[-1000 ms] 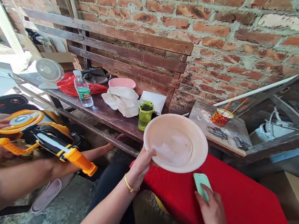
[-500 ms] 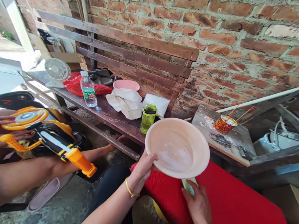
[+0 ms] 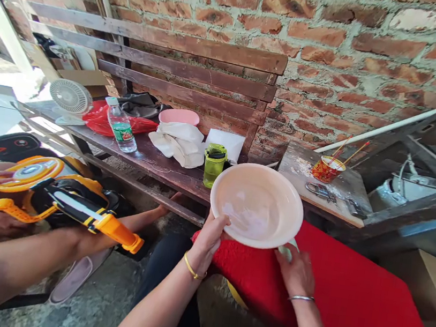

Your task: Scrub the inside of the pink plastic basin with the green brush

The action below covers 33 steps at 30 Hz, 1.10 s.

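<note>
My left hand (image 3: 210,240) grips the near left rim of a pale pink basin (image 3: 256,207), thumb over the edge. The basin is tilted so that I look into it, and its inside is shiny. My right hand (image 3: 295,270) is closed around a pale green item (image 3: 288,249) just below the basin's right rim. Most of that item is hidden by the fingers and the basin, so its kind does not show. Directly under both hands lies a red cloth cover (image 3: 340,289).
Behind the basin a wooden bench (image 3: 168,170) carries a green drinking cup (image 3: 213,167), a water bottle (image 3: 121,127), white cloth (image 3: 178,143) and a small fan (image 3: 71,97). A red tin with sticks (image 3: 326,169) stands right. Another person, left, holds an orange-black toy (image 3: 86,202).
My right hand and the pale green item have moved up closer to the basin's lower right rim. The basin has risen slightly in view, still gripped by my left hand.
</note>
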Available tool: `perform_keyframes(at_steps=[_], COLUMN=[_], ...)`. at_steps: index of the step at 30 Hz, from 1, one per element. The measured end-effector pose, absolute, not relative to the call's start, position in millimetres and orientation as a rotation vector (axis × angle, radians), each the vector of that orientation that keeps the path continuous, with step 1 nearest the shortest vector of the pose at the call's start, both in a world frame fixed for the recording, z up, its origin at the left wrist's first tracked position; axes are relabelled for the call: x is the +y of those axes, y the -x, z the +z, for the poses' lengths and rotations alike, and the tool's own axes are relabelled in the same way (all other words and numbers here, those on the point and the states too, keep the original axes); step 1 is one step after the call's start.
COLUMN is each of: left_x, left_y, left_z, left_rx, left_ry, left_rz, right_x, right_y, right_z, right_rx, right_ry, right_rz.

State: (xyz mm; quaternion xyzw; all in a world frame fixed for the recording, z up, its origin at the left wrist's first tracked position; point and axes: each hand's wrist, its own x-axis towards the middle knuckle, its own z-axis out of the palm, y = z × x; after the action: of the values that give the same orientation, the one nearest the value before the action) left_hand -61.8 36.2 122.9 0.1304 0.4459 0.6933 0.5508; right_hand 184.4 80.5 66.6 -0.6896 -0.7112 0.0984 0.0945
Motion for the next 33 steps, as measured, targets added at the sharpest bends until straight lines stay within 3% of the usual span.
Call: perform_keyframes(at_steps=[3,10,17,23,27,33], left_x=[34.4,35.3,38.7,39.1,39.6,40.5], left_y=[62.1,60.3,57.6,57.5,56.3,56.9], left_z=[126.3,125.6,120.0,120.7,118.6,117.8], left_rx=[1.046,1.059,1.065,1.079,1.074,1.117], left_ry=[-0.323,-0.312,-0.295,-0.308,-0.306,-0.279], left_rz=[1.643,1.643,1.592,1.595,1.627,1.567], right_x=[85.0,91.4,80.7,6.2,-17.0,-2.9], right_y=[-215.1,-160.0,-236.4,-178.0,-124.7,-216.5], right_z=[69.1,74.8,71.6,60.2,54.6,49.5], right_rx=[-1.935,-2.240,-1.994,-2.214,-2.304,-2.194], right_ry=[2.232,1.926,2.294,1.619,1.318,1.712], right_rz=[0.200,0.263,0.206,0.403,0.367,0.206])
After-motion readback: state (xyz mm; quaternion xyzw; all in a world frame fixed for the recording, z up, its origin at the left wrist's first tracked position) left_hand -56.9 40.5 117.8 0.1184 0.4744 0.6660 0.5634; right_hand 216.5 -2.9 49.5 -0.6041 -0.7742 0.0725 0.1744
